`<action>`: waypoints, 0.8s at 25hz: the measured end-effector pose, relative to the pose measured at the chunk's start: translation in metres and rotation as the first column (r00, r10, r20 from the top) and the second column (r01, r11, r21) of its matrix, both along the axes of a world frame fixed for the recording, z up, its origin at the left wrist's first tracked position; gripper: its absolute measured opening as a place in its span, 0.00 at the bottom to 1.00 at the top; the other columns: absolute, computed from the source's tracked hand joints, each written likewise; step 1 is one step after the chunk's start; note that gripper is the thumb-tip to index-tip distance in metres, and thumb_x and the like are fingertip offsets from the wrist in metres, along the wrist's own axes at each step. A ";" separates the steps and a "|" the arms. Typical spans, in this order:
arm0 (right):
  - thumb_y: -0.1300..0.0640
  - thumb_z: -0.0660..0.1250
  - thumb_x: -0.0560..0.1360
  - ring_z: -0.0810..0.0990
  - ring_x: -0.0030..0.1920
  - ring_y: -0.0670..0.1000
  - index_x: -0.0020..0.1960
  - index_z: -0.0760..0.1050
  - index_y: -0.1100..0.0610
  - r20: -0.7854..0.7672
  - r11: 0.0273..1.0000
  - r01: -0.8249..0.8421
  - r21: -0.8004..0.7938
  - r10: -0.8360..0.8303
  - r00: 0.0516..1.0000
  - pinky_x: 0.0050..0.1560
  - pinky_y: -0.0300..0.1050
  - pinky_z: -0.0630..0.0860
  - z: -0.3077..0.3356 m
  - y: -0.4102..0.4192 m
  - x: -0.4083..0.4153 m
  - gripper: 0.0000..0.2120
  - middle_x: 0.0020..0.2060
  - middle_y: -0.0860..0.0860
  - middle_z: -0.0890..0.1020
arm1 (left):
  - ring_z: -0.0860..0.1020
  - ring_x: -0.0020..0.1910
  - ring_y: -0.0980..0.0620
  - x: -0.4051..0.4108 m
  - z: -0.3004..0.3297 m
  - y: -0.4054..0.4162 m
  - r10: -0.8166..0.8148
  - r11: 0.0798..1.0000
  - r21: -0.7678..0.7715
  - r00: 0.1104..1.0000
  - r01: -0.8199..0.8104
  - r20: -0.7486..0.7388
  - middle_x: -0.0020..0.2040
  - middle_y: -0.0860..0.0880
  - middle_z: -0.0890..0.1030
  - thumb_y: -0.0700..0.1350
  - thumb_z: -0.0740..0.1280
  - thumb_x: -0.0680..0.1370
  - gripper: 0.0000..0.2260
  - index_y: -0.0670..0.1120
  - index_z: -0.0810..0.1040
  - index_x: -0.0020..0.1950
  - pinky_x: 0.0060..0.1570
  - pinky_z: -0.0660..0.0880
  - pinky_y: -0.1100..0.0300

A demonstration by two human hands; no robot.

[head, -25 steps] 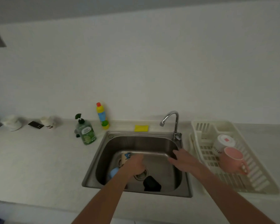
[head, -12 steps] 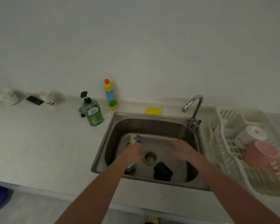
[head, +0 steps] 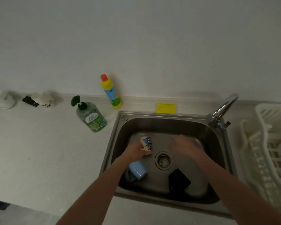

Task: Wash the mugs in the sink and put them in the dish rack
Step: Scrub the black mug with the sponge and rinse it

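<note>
Nearest in the stainless steel sink [head: 217, 150], a black mug [head: 179, 180] lies by the near wall, right of the round drain [head: 163, 160]; a light blue mug [head: 137, 170] lies on its side at the near left, under the left forearm. Bare basin floor shows between them. The left hand [head: 135, 152] curls its fingers round a cream mug with a blue cartoon print [head: 147, 145], upright by the sink's left wall. The right hand [head: 184, 146], blurred, hovers with fingers spread and holds nothing. Farther back, a chrome faucet [head: 222, 109] stands at the far right corner, a yellow sponge [head: 165, 108] on the far rim. The white plastic dish rack [head: 266, 143] sits right of the sink.
</note>
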State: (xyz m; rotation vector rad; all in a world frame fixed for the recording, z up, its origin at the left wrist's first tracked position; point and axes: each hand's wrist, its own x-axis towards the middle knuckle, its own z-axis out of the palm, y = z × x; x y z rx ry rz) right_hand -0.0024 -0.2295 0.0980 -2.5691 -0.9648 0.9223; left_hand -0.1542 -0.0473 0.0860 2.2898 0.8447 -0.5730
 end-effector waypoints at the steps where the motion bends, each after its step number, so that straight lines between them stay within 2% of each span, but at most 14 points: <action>1: 0.52 0.63 0.81 0.77 0.56 0.50 0.65 0.75 0.58 -0.012 1.000 0.010 0.001 -0.010 1.000 0.45 0.39 0.69 -0.002 0.007 0.007 0.15 0.60 0.54 0.79 | 0.76 0.57 0.52 0.005 -0.003 0.003 0.031 0.999 -0.029 1.000 -0.031 0.006 0.62 0.47 0.78 0.48 0.65 0.80 0.16 0.45 0.74 0.67 0.54 0.72 0.60; 3: 0.51 0.63 0.80 0.76 0.51 0.50 0.62 0.75 0.58 -0.013 0.999 0.040 -0.001 -0.040 0.999 0.43 0.40 0.70 -0.007 0.017 0.020 0.14 0.59 0.55 0.78 | 0.76 0.57 0.52 0.018 -0.012 0.010 0.062 0.995 -0.080 0.998 -0.062 0.009 0.61 0.47 0.78 0.47 0.65 0.80 0.15 0.45 0.74 0.67 0.54 0.73 0.60; 7: 0.51 0.64 0.80 0.75 0.61 0.56 0.71 0.70 0.57 -0.037 0.991 0.134 0.010 -0.134 0.990 0.59 0.46 0.72 -0.014 0.029 0.034 0.21 0.64 0.57 0.73 | 0.77 0.59 0.48 0.045 -0.034 0.024 0.092 0.986 -0.146 0.995 -0.087 0.027 0.60 0.45 0.78 0.44 0.65 0.80 0.13 0.43 0.76 0.64 0.61 0.75 0.53; 9: 0.51 0.64 0.80 0.73 0.65 0.57 0.73 0.67 0.56 -0.020 0.983 0.185 0.012 -0.185 0.983 0.65 0.48 0.69 -0.020 0.034 0.038 0.24 0.67 0.58 0.71 | 0.78 0.54 0.46 0.059 -0.049 0.025 0.101 0.979 -0.181 0.994 -0.091 0.046 0.53 0.42 0.79 0.40 0.65 0.80 0.09 0.39 0.79 0.58 0.58 0.76 0.51; 11: 0.51 0.65 0.80 0.70 0.69 0.58 0.74 0.66 0.56 0.012 0.976 0.217 0.018 -0.217 0.976 0.69 0.49 0.67 -0.027 0.040 0.042 0.25 0.69 0.58 0.69 | 0.78 0.46 0.48 0.074 -0.059 0.025 0.099 0.969 -0.233 0.994 -0.084 0.052 0.47 0.43 0.79 0.39 0.65 0.79 0.04 0.42 0.79 0.50 0.53 0.77 0.50; 13: 0.52 0.65 0.79 0.65 0.73 0.58 0.75 0.64 0.56 0.077 0.968 0.241 0.064 -0.246 0.966 0.72 0.50 0.63 -0.035 0.049 0.053 0.26 0.73 0.58 0.65 | 0.78 0.43 0.49 0.089 -0.074 0.030 0.142 0.941 -0.317 0.988 -0.117 0.057 0.45 0.45 0.79 0.40 0.65 0.79 0.03 0.46 0.78 0.49 0.51 0.78 0.51; 16: 0.53 0.65 0.79 0.57 0.77 0.59 0.77 0.61 0.56 0.267 0.970 0.212 0.122 -0.238 0.934 0.76 0.52 0.57 -0.047 0.066 0.075 0.29 0.77 0.58 0.60 | 0.80 0.45 0.43 0.107 -0.092 0.040 0.254 0.892 -0.411 0.961 -0.189 0.109 0.44 0.42 0.80 0.38 0.66 0.78 0.05 0.46 0.78 0.46 0.45 0.78 0.51; 18: 0.54 0.66 0.79 0.53 0.78 0.61 0.78 0.57 0.56 0.341 0.981 0.179 0.079 -0.195 0.920 0.78 0.54 0.54 -0.057 0.075 0.089 0.31 0.78 0.59 0.57 | 0.79 0.43 0.44 0.114 -0.099 0.046 0.306 0.853 -0.475 0.945 -0.217 0.118 0.42 0.44 0.80 0.35 0.65 0.78 0.08 0.47 0.77 0.44 0.41 0.75 0.56; 20: 0.56 0.68 0.77 0.53 0.78 0.64 0.79 0.56 0.57 0.400 0.991 0.125 0.038 -0.130 0.907 0.77 0.58 0.56 -0.067 0.082 0.102 0.35 0.78 0.59 0.56 | 0.77 0.39 0.48 0.118 -0.100 0.047 0.371 0.791 -0.557 0.922 -0.254 0.107 0.40 0.46 0.79 0.33 0.64 0.78 0.10 0.47 0.76 0.43 0.38 0.72 0.58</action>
